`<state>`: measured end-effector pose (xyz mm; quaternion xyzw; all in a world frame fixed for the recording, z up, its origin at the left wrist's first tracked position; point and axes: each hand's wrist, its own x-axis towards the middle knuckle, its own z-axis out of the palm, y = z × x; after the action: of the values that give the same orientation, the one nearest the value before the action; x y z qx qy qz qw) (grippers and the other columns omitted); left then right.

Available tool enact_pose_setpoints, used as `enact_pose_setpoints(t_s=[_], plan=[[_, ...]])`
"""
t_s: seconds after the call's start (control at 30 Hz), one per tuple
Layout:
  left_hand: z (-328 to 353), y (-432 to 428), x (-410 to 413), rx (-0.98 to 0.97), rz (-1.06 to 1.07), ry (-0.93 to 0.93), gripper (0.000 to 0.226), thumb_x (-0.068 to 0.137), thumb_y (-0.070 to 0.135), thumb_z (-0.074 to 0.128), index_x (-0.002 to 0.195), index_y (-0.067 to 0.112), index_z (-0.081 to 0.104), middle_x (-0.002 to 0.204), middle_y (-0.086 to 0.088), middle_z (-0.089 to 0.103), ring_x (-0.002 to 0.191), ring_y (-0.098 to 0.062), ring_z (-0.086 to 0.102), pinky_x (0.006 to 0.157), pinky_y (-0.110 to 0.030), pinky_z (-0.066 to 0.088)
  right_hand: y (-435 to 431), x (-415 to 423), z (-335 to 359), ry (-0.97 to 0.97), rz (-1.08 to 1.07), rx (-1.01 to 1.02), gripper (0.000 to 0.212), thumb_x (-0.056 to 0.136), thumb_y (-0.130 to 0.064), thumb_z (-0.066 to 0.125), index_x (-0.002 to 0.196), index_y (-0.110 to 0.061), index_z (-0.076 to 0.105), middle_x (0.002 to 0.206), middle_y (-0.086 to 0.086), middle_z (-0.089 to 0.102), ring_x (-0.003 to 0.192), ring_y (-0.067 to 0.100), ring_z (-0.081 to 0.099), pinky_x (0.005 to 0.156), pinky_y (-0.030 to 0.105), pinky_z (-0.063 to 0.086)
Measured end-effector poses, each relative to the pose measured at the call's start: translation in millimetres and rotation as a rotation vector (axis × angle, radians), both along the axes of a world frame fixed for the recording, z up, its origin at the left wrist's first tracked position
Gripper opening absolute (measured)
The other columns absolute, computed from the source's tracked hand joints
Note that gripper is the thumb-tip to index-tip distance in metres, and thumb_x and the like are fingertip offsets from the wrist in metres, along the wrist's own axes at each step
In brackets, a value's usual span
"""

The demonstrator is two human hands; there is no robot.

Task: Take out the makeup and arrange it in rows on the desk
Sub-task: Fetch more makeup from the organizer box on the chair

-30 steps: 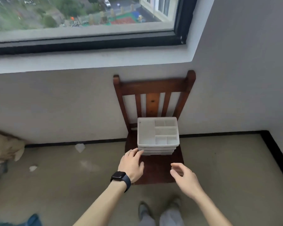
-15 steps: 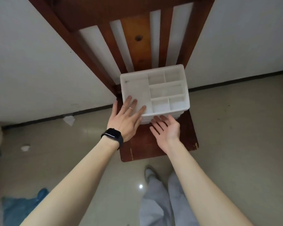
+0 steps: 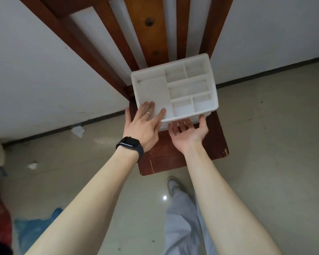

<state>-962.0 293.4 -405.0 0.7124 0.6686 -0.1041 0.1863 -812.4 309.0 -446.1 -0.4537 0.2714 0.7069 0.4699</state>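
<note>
On the dark wooden chair seat, against the slatted back, sits a white matte plastic organizer with rectangular compartments on top. Left hand, palm down with fingers straight, lies flat on its front-left corner. Right hand, palm up and spread, touches the front under the rim, gripping nothing.

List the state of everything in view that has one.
White plastic compartment organizer: upright on chair seat, top compartments empty.
Left hand: open, flat on organizer's top.
Right hand: open, palm up, fingertips at organizer's front.
Brown wooden chair: upright, bearing the organizer.
Black wrist watch: screen dark.
</note>
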Motion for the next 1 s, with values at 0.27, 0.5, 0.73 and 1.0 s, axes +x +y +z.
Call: enact_pose_setpoints(t_s=[0.27, 0.5, 0.73, 1.0], plan=[[7.3, 5.6, 2.7, -0.072, 0.021, -0.006, 0.050, 0.105, 0.039, 0.029, 0.154, 0.042, 0.020, 0.166, 0.000, 0.015, 0.152, -0.018, 0.002, 0.118, -0.063, -0.001, -26.5, 4.2, -2.7, -0.102, 0.064, 0.014, 0.078, 0.087, -0.074, 0.050, 0.127, -0.007, 0.054, 0.127, 0.016, 0.056, 0.117, 0.032, 0.056, 0.104, 0.052, 0.045], [7.3, 5.0, 6.1, -0.078, 0.033, -0.001, 0.049, 0.106, 0.039, 0.029, 0.154, 0.041, 0.021, 0.166, -0.001, 0.014, 0.152, -0.019, 0.003, 0.118, -0.062, -0.001, -52.4, 23.4, -7.8, -0.388, 0.387, 0.015, 0.051, 0.092, -0.029, 0.072, 0.131, -0.003, 0.053, 0.116, 0.011, 0.061, 0.107, 0.024, 0.063, 0.085, 0.041, 0.058], [11.2, 4.3, 7.2, -0.111, 0.038, 0.014, 0.050, 0.105, 0.040, 0.027, 0.155, 0.041, 0.019, 0.166, -0.002, 0.012, 0.152, -0.018, 0.001, 0.119, -0.062, -0.002, -74.4, 30.7, -2.3, -0.614, 0.633, -0.024, 0.048, 0.098, -0.005, 0.055, 0.141, -0.009, 0.035, 0.128, 0.017, 0.056, 0.085, 0.016, 0.070, 0.080, 0.035, 0.061], [12.4, 4.0, 9.4, -0.110, 0.030, 0.032, 0.050, 0.107, 0.041, 0.025, 0.155, 0.042, 0.016, 0.167, -0.001, 0.010, 0.153, -0.020, 0.002, 0.119, -0.062, -0.003, -81.7, 38.1, -2.7, -0.597, 0.686, -0.041, 0.049, 0.101, -0.004, 0.052, 0.146, -0.010, 0.034, 0.133, 0.013, 0.055, 0.081, 0.014, 0.067, 0.091, 0.035, 0.057]])
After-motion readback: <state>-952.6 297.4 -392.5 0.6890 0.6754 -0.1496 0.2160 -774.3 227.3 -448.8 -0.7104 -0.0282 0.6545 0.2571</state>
